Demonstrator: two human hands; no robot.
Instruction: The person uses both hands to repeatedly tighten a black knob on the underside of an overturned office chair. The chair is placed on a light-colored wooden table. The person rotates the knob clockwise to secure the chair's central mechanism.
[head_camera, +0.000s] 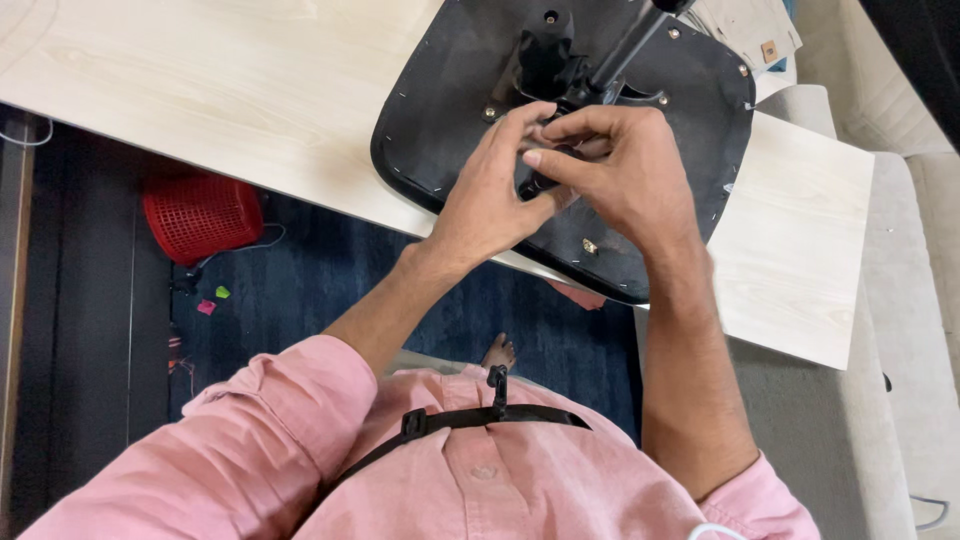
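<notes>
One upturned chair seat (440, 140) was noted on one table (200, 90); the left hand (490, 200) and right hand (625, 170) were pinched together on its black bracket (545, 50); one red basket (200, 215) lay below.

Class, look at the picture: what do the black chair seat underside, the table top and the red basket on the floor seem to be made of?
Chair seat underside: apparently black fabric stretched over a board, with small staples along the edge. Table top: pale wood-grain, probably laminate with a matte finish. Red basket: likely moulded plastic, with an open mesh wall.
</notes>
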